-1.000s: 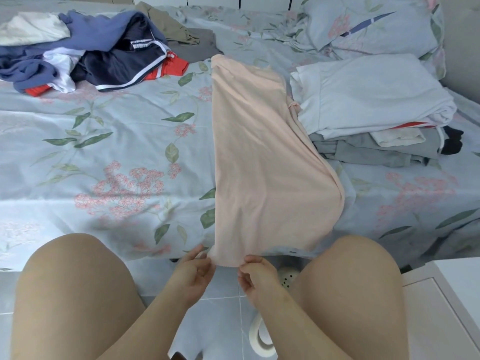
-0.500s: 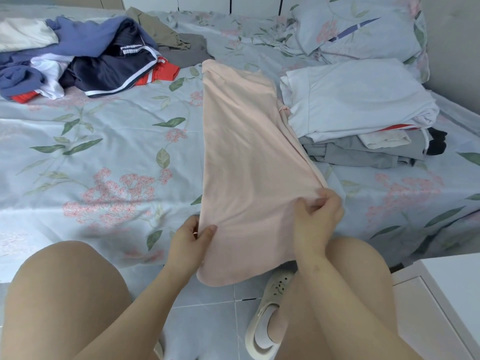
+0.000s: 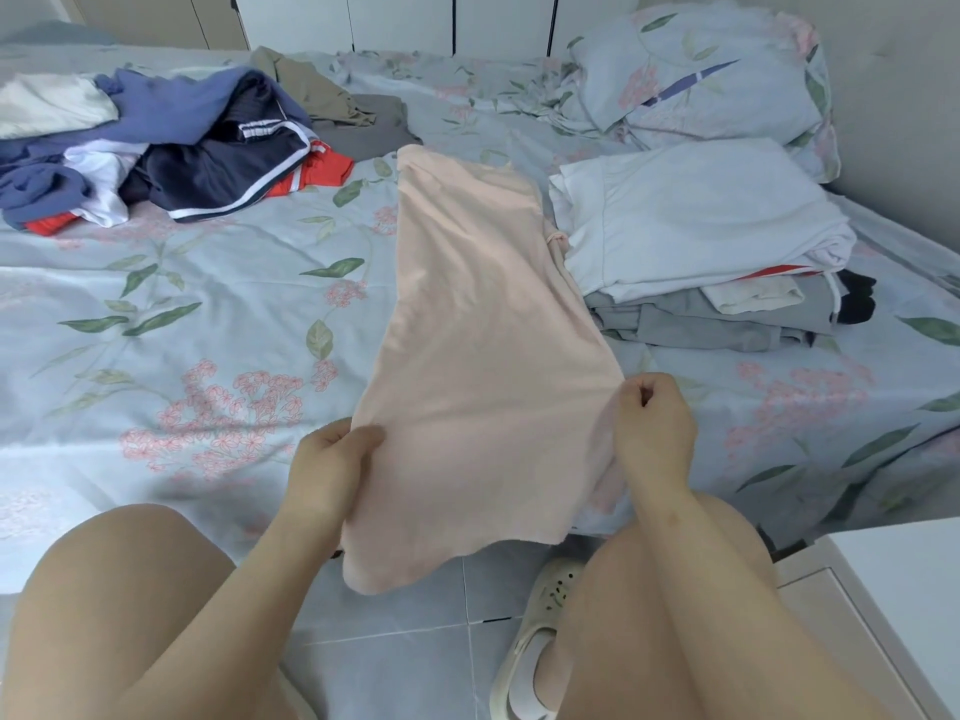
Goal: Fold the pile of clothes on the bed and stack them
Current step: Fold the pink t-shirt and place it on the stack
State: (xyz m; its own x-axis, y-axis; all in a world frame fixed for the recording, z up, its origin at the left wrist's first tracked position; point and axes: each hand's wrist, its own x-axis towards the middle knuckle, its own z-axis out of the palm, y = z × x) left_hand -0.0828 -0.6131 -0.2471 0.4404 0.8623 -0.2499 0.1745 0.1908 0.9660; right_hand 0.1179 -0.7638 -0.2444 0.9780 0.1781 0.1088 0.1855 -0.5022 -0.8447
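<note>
A pale pink garment [image 3: 478,330] lies lengthwise on the flowered bed, its near end hanging over the bed's edge. My left hand [image 3: 332,459] grips its left edge near that end. My right hand [image 3: 652,423] pinches its right edge a little farther up. A stack of folded clothes [image 3: 696,236], white on top and grey beneath, sits just right of the pink garment. An unfolded pile [image 3: 150,142] of blue, navy, white and red clothes lies at the far left.
The flowered bedsheet [image 3: 182,330] spreads between pile and garment. Pillows [image 3: 717,75] lie at the far right. My knees fill the near edge above tiled floor, with a white sandal [image 3: 535,652]. A white cabinet [image 3: 904,589] stands at the near right.
Both hands left the garment's bottom hem and moved apart, each up along a side edge. The near end now hangs loose below them.
</note>
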